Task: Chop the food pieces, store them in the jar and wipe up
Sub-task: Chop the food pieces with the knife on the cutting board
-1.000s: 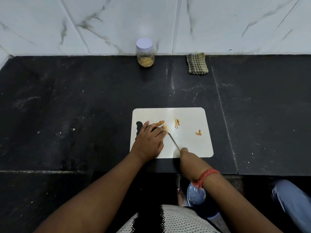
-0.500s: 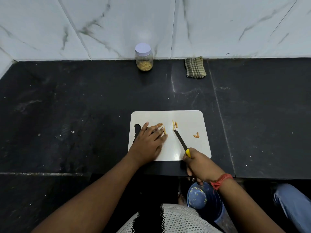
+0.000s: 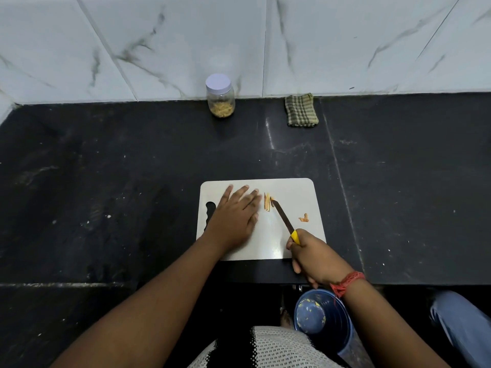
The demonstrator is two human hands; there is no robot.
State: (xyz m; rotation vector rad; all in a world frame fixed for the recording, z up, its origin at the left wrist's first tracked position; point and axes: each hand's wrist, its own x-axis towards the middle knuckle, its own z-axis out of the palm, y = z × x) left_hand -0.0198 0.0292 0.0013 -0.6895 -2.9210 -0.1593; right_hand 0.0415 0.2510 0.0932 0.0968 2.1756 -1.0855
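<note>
Right hand [image 3: 316, 257] is curled round the yellow handle of the dark-bladed knife [image 3: 283, 216]; blade is angled up-left, tip touching the small cluster of orange food strips [image 3: 267, 201] near the middle of the white rectangular plastic cutting board [image 3: 292, 189]. Left hand [image 3: 236, 213] is laid flat on the board, fingers straight and spread, nothing held, fingertips just beside the strips.

Change over the last second: the left hand was hunched over the strips with fingers bent, pinning them; it is now flattened and drawn slightly left, so the strips are exposed. The knife, seen earlier right against the left fingers, has been shifted to the strips' right side. Read as a pause between cuts or a regroup of the pieces (not certain which). Chopping is judged unfinished: the strips look long.

One stray orange scrap [image 3: 304, 218] lies apart, toward the board's right edge; it would need gathering in before transfer.

Further out: clear glass jar with a white lid [image 3: 220, 96] stands at the back of the black stone surface [image 3: 119, 168], against the marbled wall, lid on, some pale food already inside, well apart from the board. Folded green checked cloth [image 3: 301, 110] lies to its right, untouched, so storing and wiping are both pending. A blue bucket [image 3: 326, 320] sits below the surface's front edge, under the right wrist (red thread band on that wrist).
</note>
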